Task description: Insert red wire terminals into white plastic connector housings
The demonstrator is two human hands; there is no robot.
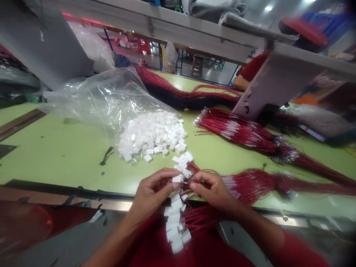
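My left hand (158, 187) pinches a white plastic connector housing (177, 179) between thumb and fingers, its open end turned toward my right hand. Thumb and forefinger of my right hand (210, 187) are closed on the end of a red wire (191, 179), right beside the housing. Whether the wire tip is inside the housing I cannot make out. Around and below both hands hangs a row of white housings (172, 224) fitted on red wires (201, 218), draped over the table's front edge and my lap.
A heap of loose white housings (155, 135) spills from a clear plastic bag (97, 96) on the green table (75, 152). Bundles of red wires (244, 133) lie to the right, and long red and dark wires (178, 92) behind. A person's arm (244, 79) shows beyond the grey panel (267, 81).
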